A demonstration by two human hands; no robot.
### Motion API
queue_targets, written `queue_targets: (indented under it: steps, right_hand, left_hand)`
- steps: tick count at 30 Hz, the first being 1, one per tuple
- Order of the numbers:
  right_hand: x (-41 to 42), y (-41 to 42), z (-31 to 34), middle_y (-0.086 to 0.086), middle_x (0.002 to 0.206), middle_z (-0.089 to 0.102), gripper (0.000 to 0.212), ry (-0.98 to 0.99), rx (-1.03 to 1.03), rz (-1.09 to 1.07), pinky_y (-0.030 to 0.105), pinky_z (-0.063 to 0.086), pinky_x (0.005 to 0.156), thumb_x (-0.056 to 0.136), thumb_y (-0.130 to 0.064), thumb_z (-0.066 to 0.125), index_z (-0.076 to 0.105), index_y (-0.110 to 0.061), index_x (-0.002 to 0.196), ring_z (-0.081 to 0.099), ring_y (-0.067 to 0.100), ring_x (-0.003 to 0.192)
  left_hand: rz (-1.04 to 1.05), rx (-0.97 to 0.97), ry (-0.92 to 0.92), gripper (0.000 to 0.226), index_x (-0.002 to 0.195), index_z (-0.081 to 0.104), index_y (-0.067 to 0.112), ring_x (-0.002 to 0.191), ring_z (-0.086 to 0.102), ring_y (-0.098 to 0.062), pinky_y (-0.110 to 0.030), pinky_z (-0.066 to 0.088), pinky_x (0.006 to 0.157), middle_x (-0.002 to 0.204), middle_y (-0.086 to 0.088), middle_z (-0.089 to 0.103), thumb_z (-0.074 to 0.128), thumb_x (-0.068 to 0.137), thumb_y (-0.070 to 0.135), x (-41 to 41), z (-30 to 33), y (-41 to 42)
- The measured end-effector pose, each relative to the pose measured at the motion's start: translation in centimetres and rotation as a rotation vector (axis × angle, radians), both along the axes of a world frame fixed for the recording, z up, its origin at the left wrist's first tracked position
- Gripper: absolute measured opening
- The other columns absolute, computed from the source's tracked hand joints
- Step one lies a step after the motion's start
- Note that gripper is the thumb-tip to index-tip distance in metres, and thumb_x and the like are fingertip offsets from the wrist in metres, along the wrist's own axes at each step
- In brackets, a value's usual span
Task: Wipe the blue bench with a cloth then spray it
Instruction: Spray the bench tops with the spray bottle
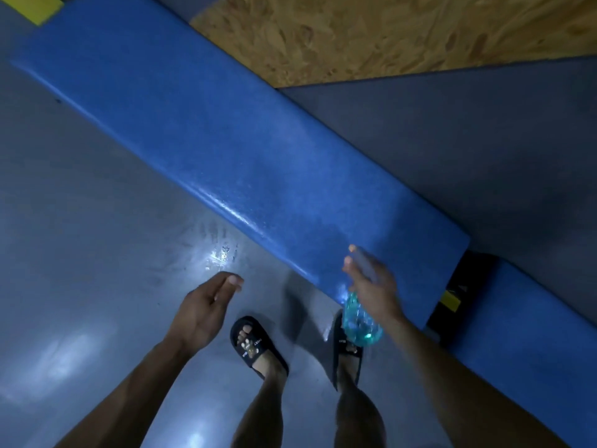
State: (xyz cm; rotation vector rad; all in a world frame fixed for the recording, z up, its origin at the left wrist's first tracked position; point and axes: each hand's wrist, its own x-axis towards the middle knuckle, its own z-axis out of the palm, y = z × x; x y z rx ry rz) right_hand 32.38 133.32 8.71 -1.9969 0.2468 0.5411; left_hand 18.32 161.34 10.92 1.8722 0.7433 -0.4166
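The long blue bench (206, 124) runs diagonally from the upper left to the lower right, and its surface looks wet and speckled near the front edge. My right hand (374, 286) is shut on a clear turquoise spray bottle (360, 321), held over the bench's near end with the nozzle toward the bench. My left hand (203, 305) hangs over the floor to the left, fingers loosely curled and holding nothing. No cloth is in view.
A second blue bench (517, 321) continues at the lower right past a dark gap with a yellow bracket (450, 300). Grey glossy floor (80, 221) lies to the left with wet marks. My feet in dark slippers (255, 345) stand close to the bench. A chipboard panel (387, 30) is behind.
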Motion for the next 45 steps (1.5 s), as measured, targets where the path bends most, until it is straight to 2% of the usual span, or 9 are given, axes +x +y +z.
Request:
queue_targets:
  steps: [5, 11, 16, 20, 23, 27, 34, 37, 45]
  right_hand:
    - [8.8, 3.0, 0.4, 0.003, 0.076, 0.065, 0.006, -0.129, 0.003, -0.202, 0.023, 0.049, 0.051, 0.096, -0.026, 0.070, 0.073, -0.031, 0.098, 0.056, 0.001, 0.051]
    - [12.4, 4.4, -1.3, -0.012, 0.059, 0.059, 0.028, -0.057, 0.054, -0.332, 0.021, 0.047, 0.055, 0.093, -0.021, 0.074, 0.073, -0.008, 0.117, 0.054, 0.000, 0.049]
    - [5.0, 5.2, -1.7, -0.014, 0.080, 0.069, 0.012, 0.121, 0.006, 0.068, 0.028, 0.053, 0.067, 0.095, -0.023, 0.074, 0.077, -0.027, 0.106, 0.059, -0.002, 0.065]
    - [-0.1, 5.7, -0.5, -0.011, 0.067, 0.066, 0.014, 0.252, 0.049, 0.309, 0.029, 0.051, 0.063, 0.097, -0.028, 0.070, 0.077, -0.022, 0.108, 0.058, 0.001, 0.059]
    - [0.0, 6.6, -0.2, -0.002, 0.068, 0.065, 0.026, 0.259, 0.066, 0.231, 0.028, 0.049, 0.060, 0.095, -0.033, 0.071, 0.076, -0.014, 0.112, 0.058, 0.008, 0.058]
    - [5.0, 7.6, -0.8, -0.004, 0.065, 0.063, 0.008, 0.195, 0.038, 0.065, 0.031, 0.051, 0.060, 0.095, -0.034, 0.071, 0.077, -0.033, 0.100, 0.057, 0.011, 0.057]
    - [18.8, 9.2, -0.3, 0.002, 0.099, 0.072, 0.014, 0.004, 0.009, -0.034, 0.030, 0.059, 0.064, 0.097, -0.036, 0.067, 0.068, -0.049, 0.093, 0.070, 0.015, 0.084]
    - [22.3, 9.7, 0.0, -0.002, 0.088, 0.070, 0.014, -0.036, -0.031, -0.002, 0.039, 0.059, 0.069, 0.096, -0.040, 0.066, 0.069, -0.049, 0.086, 0.069, 0.015, 0.073]
    - [17.1, 11.0, -2.3, -0.020, 0.064, 0.059, 0.005, 0.009, -0.009, 0.289, 0.029, 0.046, 0.062, 0.095, -0.034, 0.071, 0.073, -0.037, 0.092, 0.052, -0.002, 0.058]
  left_hand:
    - [-0.007, 0.069, -0.026, 0.036, 0.108, 0.065, 0.040, 0.109, 0.061, -0.006, -0.027, 0.042, 0.090, 0.113, 0.023, 0.068, 0.038, 0.098, 0.062, 1.5, 1.0, 2.9]
    - [-0.007, 0.071, -0.011, 0.036, 0.125, 0.062, 0.038, 0.119, 0.055, -0.009, -0.027, 0.039, 0.097, 0.127, 0.017, 0.062, 0.040, 0.100, 0.052, 3.6, 0.6, 4.7]
    - [0.020, 0.077, 0.032, 0.035, 0.125, 0.062, 0.036, 0.112, 0.057, -0.011, -0.027, 0.038, 0.093, 0.124, 0.014, 0.063, 0.041, 0.100, 0.049, 5.5, 0.3, 5.2]
    - [0.032, 0.100, 0.048, 0.034, 0.122, 0.063, 0.034, 0.110, 0.059, -0.012, -0.028, 0.040, 0.092, 0.119, 0.013, 0.065, 0.042, 0.101, 0.049, 6.6, 0.3, 5.8]
    - [0.027, 0.109, 0.072, 0.035, 0.122, 0.064, 0.032, 0.113, 0.058, -0.011, -0.029, 0.041, 0.094, 0.119, 0.012, 0.065, 0.041, 0.101, 0.049, 7.4, 0.5, 6.2]
    - [0.044, 0.127, 0.098, 0.037, 0.122, 0.065, 0.028, 0.112, 0.058, -0.012, -0.029, 0.040, 0.093, 0.118, 0.011, 0.066, 0.041, 0.101, 0.047, 8.8, 0.9, 6.3]
    - [0.055, 0.134, 0.095, 0.032, 0.117, 0.065, 0.029, 0.107, 0.057, -0.008, -0.025, 0.037, 0.089, 0.111, 0.014, 0.065, 0.041, 0.101, 0.044, 11.9, 1.4, 6.1]
    - [0.061, 0.128, 0.082, 0.034, 0.118, 0.065, 0.029, 0.108, 0.058, -0.008, -0.025, 0.038, 0.090, 0.113, 0.015, 0.066, 0.041, 0.101, 0.045, 12.8, 1.6, 6.1]
    - [0.092, 0.107, 0.082, 0.037, 0.119, 0.066, 0.030, 0.109, 0.060, -0.012, -0.027, 0.041, 0.094, 0.116, 0.012, 0.067, 0.041, 0.099, 0.048, 13.3, 1.0, 7.0]
